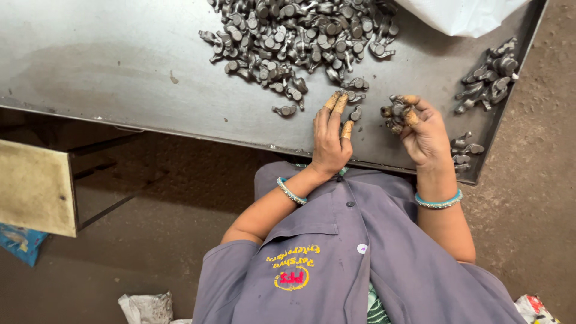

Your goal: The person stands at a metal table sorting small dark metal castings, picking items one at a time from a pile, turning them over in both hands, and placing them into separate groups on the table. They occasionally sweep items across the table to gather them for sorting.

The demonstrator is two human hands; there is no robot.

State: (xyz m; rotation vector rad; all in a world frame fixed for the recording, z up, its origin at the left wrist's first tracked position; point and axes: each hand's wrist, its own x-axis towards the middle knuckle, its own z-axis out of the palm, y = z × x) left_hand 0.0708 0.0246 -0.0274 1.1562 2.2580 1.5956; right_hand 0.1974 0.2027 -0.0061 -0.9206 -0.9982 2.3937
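- I see my right hand (pixel 425 133) raised just above the bench (pixel 120 66), fingers clamped on a few small metal parts (pixel 395 115); their long axis I cannot tell.
- These are dull grey, knobbly castings.
- My left hand (pixel 330 141) lies flat, fingers together and stretched toward the big pile (pixel 300 36).
- A white bag (pixel 462 15) sits at the bench's far right; a smaller heap (pixel 492 75) lies below it.

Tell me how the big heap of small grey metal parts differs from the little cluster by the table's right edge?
The big heap of grey metal parts lies at the table's far middle and holds many pieces, some straying toward the left hand. The small cluster holds only a handful, beyond the right hand. Both look like the same dull grey pieces.
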